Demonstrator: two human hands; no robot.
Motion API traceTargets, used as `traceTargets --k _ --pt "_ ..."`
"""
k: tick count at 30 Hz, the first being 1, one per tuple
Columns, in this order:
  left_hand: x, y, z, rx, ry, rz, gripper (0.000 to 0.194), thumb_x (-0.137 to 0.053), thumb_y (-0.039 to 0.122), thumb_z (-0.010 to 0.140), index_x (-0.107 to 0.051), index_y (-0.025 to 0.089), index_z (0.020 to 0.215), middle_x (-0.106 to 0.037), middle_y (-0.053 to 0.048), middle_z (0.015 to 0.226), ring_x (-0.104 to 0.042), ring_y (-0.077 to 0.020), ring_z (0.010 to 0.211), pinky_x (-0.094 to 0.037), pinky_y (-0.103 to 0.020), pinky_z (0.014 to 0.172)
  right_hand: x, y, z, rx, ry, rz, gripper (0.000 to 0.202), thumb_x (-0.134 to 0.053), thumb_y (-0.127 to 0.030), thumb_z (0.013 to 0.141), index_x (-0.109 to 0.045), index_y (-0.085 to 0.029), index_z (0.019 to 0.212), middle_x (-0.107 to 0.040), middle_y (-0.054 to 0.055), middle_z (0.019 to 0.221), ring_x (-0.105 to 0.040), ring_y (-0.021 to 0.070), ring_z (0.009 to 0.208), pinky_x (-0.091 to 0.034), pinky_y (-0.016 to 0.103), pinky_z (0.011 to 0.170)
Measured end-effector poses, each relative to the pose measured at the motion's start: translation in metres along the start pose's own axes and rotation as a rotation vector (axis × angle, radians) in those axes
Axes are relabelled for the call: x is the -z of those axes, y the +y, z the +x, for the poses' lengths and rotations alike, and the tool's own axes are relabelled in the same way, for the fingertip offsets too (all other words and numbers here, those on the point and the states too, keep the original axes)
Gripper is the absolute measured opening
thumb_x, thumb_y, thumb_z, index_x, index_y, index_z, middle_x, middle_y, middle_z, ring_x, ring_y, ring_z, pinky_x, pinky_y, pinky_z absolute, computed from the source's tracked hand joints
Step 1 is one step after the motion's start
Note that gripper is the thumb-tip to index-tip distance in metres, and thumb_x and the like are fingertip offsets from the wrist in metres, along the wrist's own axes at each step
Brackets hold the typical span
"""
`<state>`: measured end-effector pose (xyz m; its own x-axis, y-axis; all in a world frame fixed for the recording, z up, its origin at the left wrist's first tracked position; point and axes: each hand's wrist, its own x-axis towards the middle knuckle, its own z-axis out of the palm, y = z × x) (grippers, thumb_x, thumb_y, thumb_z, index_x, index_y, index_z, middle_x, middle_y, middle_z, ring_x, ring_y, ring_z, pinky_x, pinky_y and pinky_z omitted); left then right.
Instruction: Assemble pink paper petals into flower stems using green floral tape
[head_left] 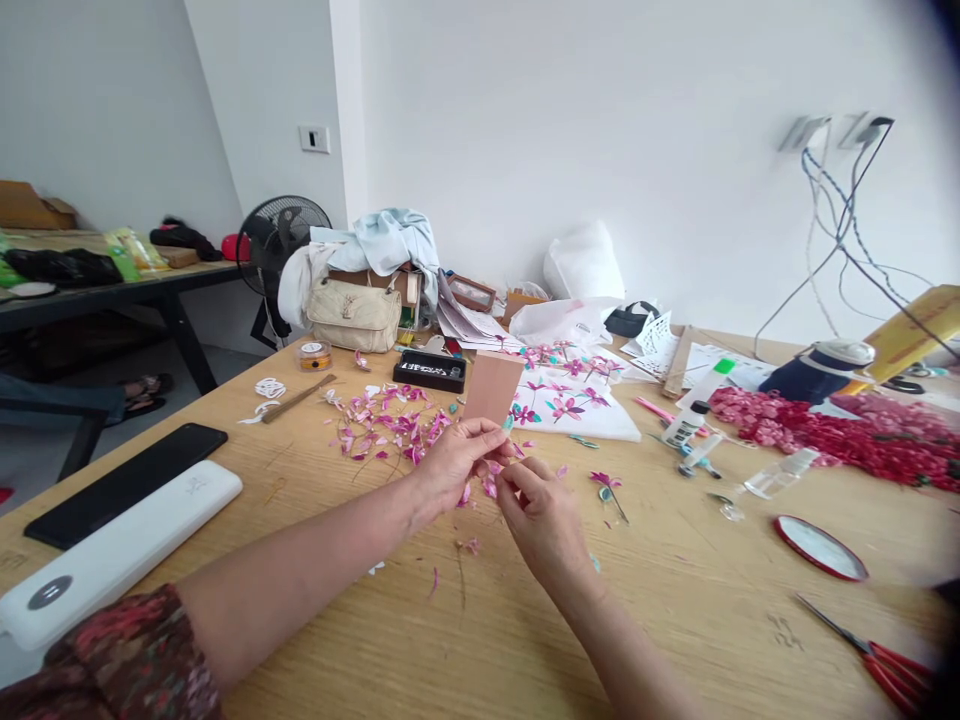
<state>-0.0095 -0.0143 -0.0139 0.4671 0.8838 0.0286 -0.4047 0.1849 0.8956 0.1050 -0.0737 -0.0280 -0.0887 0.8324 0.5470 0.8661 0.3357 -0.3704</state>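
Note:
My left hand [471, 450] is closed in a pinch above the middle of the table, with a small teal petal [508, 424] showing at its fingertips. Close against it, my right hand [541, 510] also pinches; its curled fingers hide whatever they hold. Pink loose petals [394, 425] with thin stems lie scattered to the left of the hands and partly under them. Behind the fingers stands a light brown card [493, 388]. Finished-looking pink and teal flowers [566, 408] rest on a white sheet beyond, and a single flower [607, 482] lies right of my right hand.
At the left are a white power-bank-like device [127, 560] and a black phone [124, 485]. Red-handled scissors [874, 645], a red-rimmed round lid [821, 548], small bottles [685, 425] and red flower bunches [847, 430] lie right. A black tray [429, 371] and beige handbag [354, 315] stand behind.

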Motion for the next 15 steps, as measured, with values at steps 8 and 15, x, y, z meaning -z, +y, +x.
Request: traceTargets --k 8,15 --pt "0.003 0.004 0.002 -0.020 -0.024 0.010 0.024 -0.066 0.032 0.066 -0.054 0.011 0.067 -0.053 0.000 0.060 -0.045 -0.0039 0.050 -0.025 -0.014 0.041 0.017 0.001 0.004 -0.074 0.089 0.049 0.024 -0.043 -0.031 0.081 -0.048 -0.019 0.061 -0.049 -0.001 0.057 -0.044 0.0113 0.052 -0.030 0.024 0.050" --pt "0.001 0.009 -0.001 0.035 -0.049 0.035 0.025 -0.067 0.034 0.065 -0.054 0.012 0.067 -0.053 0.001 0.060 -0.044 -0.0045 0.050 -0.022 -0.015 0.039 0.013 0.009 0.014 -0.394 -0.138 0.756 0.029 -0.057 -0.040 0.069 -0.050 -0.019 0.087 -0.056 0.000 0.069 -0.047 0.0114 0.052 -0.036 0.023 0.046"
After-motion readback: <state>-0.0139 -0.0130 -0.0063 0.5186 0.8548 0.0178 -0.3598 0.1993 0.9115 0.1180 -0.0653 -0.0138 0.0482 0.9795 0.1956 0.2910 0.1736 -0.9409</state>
